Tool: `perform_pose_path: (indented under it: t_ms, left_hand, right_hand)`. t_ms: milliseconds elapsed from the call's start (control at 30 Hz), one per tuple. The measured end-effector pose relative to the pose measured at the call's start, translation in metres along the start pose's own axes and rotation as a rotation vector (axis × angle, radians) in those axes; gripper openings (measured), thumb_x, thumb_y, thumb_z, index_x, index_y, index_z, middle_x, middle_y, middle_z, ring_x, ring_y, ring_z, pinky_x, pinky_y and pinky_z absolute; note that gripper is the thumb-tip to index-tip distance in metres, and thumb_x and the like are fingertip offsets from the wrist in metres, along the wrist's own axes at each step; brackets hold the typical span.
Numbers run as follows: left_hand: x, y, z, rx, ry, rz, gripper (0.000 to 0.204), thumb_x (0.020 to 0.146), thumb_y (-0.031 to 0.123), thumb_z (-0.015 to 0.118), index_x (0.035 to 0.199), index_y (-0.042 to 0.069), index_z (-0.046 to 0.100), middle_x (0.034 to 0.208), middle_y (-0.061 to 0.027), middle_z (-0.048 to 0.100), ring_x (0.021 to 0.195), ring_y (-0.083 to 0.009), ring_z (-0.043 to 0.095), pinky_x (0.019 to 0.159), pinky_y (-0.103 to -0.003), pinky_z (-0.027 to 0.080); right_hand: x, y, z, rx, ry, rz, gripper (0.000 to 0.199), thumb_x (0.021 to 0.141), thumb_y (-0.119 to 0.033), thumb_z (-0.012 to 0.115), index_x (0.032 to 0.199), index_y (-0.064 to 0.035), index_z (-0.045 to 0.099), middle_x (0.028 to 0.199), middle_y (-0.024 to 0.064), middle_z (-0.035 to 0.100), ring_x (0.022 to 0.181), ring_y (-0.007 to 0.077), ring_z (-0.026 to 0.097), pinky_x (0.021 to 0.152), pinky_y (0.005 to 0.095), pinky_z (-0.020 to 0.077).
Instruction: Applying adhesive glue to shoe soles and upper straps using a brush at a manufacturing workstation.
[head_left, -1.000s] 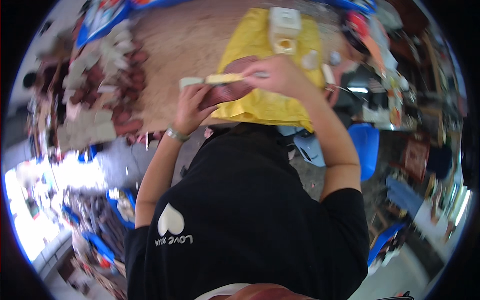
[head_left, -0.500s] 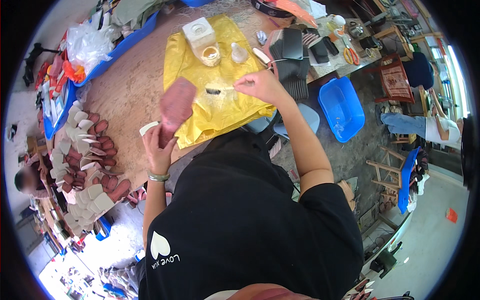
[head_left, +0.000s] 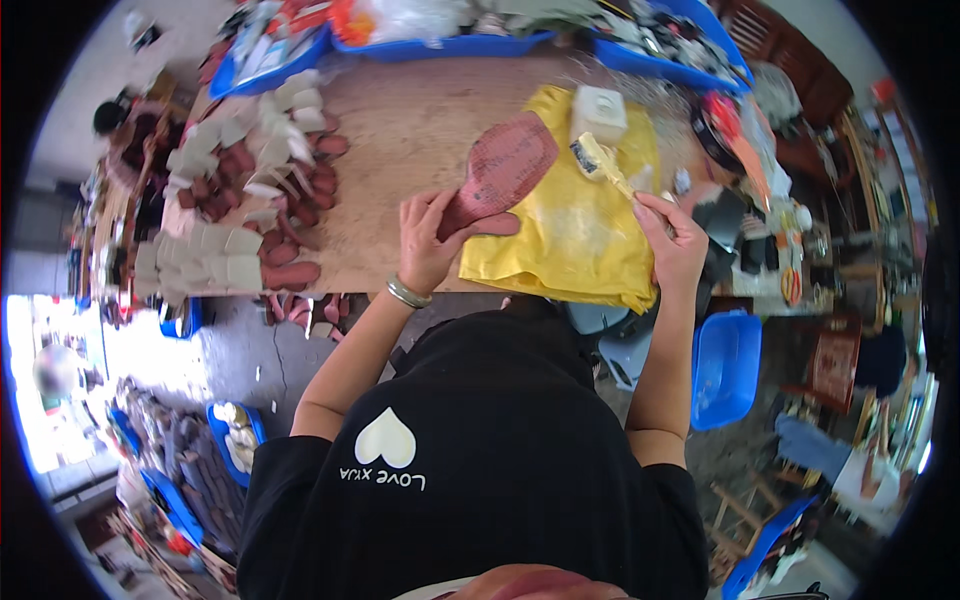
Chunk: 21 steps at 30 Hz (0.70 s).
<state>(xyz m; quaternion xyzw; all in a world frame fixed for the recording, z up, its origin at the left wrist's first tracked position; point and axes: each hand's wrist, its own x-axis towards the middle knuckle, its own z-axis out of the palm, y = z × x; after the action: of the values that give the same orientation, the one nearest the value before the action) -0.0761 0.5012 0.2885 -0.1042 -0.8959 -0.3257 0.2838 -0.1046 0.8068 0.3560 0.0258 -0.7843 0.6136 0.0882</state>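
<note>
A black shirt with a white heart fills the lower middle of the frame, and two bare forearms are raised from it toward the table. Left of centre, the left hand, banded at the wrist by a silver bracelet, is closed around the narrow end of a reddish-brown shoe insole, with the thumb laid across it; the insole is held tilted, its wide end up and to the right, over the edge of a yellow sheet. Right of centre, the right hand is curled around the handle of a pale brush, whose dark bristle end is pointed up-left, just below a white glue tub that is set on the upper part of the sheet. The sheet is spread on a wooden table. Farther left on that table, rows of reddish insoles and pale cut pieces are laid out. Along the upper edge, blue trays with mixed goods are seen. At lower right, a blue basin is seen on the floor.
</note>
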Motion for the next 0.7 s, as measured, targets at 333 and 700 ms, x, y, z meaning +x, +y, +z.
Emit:
perform_pose_path:
  t_ms: [333, 700]
  left_hand:
    - [-0.062, -0.052, -0.110, 0.089, 0.172, -0.182, 0.060, 0.063, 0.017, 0.079, 0.118, 0.007, 0.058, 0.109, -0.0096, 0.056, 0.100, -0.0303, 0.050, 0.088, -0.040, 0.041]
    - [-0.142, -0.099, -0.198, 0.344, 0.273, -0.264, 0.057, 0.064, 0.019, 0.077, 0.118, 0.011, 0.059, 0.109, -0.0046, 0.054, 0.102, -0.0265, 0.049, 0.090, -0.039, 0.038]
  right_hand:
    - [0.009, -0.073, 0.162, -0.052, -0.249, -0.313, 0.016, 0.082, -0.004, 0.069, 0.097, 0.0022, 0.069, 0.083, 0.0034, 0.068, 0.073, 0.0047, 0.060, 0.065, 0.0188, 0.0463]
    - [-0.017, -0.129, 0.266, -0.709, -0.329, -0.511, 0.014, 0.079, -0.023, 0.068, 0.086, -0.0117, 0.072, 0.075, 0.0103, 0.067, 0.064, 0.0263, 0.064, 0.057, 0.0327, 0.0489]
